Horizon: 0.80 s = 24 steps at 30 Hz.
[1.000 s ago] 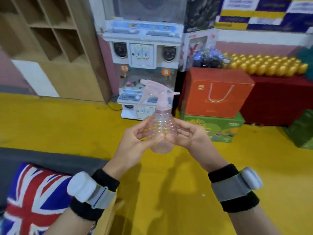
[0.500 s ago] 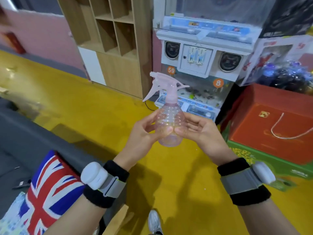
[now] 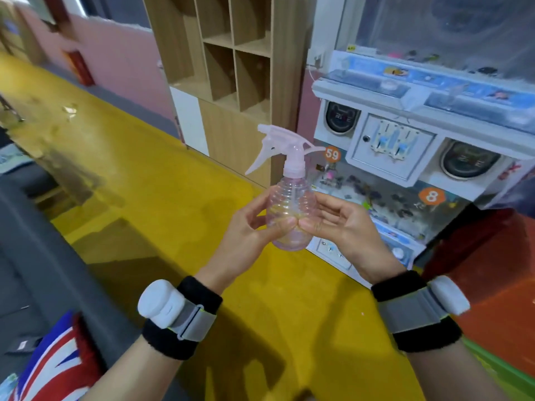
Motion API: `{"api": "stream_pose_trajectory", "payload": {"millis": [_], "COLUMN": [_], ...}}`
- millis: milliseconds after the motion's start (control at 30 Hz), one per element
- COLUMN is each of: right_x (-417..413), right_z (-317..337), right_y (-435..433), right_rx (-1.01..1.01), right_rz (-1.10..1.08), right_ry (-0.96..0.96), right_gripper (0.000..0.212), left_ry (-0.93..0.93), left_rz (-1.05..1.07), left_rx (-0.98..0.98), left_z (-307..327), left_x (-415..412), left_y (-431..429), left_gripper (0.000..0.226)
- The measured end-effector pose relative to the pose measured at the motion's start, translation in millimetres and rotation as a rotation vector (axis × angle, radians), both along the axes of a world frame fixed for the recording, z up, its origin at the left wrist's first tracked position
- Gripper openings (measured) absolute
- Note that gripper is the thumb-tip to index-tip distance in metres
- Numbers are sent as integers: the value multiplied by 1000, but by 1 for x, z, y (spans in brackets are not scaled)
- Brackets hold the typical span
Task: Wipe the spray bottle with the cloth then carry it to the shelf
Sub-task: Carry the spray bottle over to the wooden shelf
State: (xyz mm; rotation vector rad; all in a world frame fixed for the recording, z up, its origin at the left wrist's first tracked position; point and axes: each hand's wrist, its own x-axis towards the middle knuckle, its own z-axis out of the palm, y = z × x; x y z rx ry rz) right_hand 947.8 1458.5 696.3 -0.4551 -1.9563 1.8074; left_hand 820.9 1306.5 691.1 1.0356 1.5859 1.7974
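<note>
Between the two hands, above the yellow floor (image 3: 162, 198), the spray bottle (image 3: 289, 209) stands upright with its pale pink trigger head pointing left. The left hand (image 3: 246, 235) and the right hand (image 3: 344, 227) each press fingertips and thumb against the clear ribbed body, so the grip is closed on the bottle from both sides, thumbs nearly meeting at the front. Just behind it rises the wooden shelf (image 3: 231, 68); its open compartments look bare. Right of the shelf stands a white claw machine (image 3: 419, 134) with small toys behind its glass. A flag-patterned cushion (image 3: 55, 369) lies lower left.
</note>
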Motion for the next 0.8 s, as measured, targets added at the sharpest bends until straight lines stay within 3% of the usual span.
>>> {"api": "stream_pose_trajectory", "payload": {"millis": [233,500,800], "right_x": [-103,-241,-394], "right_z": [-5,9,7], "right_y": [103,224,284], "right_rx": [-3,44,1], "right_rz": [121,254,328], "right_ry": [39,51,29], "right_gripper": [58,62,58], "left_ry": [18,35,8], "left_rz": [93,245,335], "left_rx": [-6,8,9], "left_z": [-4,7,8], "left_x": [-88,-201,-331], "left_y": [92,198,252], "left_gripper": [49,48,45]}}
